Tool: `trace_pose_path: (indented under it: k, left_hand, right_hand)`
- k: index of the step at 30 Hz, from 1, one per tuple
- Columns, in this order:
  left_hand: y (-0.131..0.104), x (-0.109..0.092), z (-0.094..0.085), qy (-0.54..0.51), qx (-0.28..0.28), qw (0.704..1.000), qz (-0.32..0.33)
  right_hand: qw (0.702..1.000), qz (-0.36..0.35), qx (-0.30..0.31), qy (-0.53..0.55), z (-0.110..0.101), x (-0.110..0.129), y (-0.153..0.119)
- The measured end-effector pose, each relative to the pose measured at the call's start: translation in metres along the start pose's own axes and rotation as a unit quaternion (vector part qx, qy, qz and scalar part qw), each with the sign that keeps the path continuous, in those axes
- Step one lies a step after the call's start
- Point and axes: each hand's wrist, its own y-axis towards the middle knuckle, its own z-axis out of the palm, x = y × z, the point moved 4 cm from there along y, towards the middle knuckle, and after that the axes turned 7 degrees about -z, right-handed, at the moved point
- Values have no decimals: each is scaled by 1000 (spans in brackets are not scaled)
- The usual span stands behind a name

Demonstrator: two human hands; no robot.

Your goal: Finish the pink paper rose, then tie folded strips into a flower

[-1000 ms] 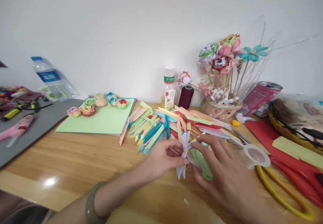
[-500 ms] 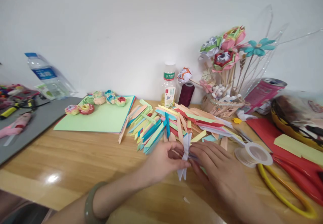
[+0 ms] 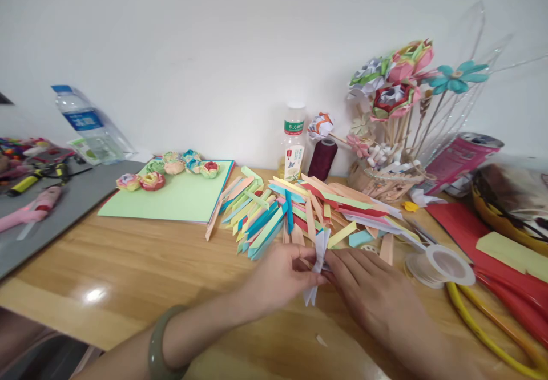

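Between my two hands, above the wooden table, is a folded white paper strip (image 3: 320, 250) with pointed ends. My left hand (image 3: 280, 277) pinches it from the left, thumb below and fingers above. From the right, my right hand (image 3: 370, 288) closes on the same piece, its fingers covering part of it. Just beyond my hands spreads a pile of folded paper strips (image 3: 268, 220) in green, blue, yellow, peach, red and white. A green bangle (image 3: 159, 343) circles my left wrist.
Paper flowers (image 3: 152, 181) sit on green paper (image 3: 171, 206) at left. Along the wall stand a bottle (image 3: 293, 146), a maroon thread spool (image 3: 322, 160) and a flower basket (image 3: 381, 181). On the right lie a white ribbon spool (image 3: 440, 265) and scissors with red-and-yellow handles (image 3: 483, 323).
The view has shifted slightly, so most things sit a little further right. Both hands still hold the white strip, and my right fingers have moved slightly along it.
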Motion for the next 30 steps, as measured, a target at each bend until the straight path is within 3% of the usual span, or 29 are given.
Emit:
trace_pose_path:
  k: [6,20,26,30]
  left_hand:
    - [-1,3,-1,-18,5,999,-30]
    - [2,5,-2,-93,2,993,-76]
    - [4,8,-3,-35,-3,999,-42]
    - [3,9,-2,-2,-2,999,-55]
  right_hand:
    - [996,50,30,73,0,-1,3]
    - [1000,2,-9,23,-4,-2,-2]
    - [1000,10,24,4,4,-1,2]
    - [999,16,31,33,6,-1,2]
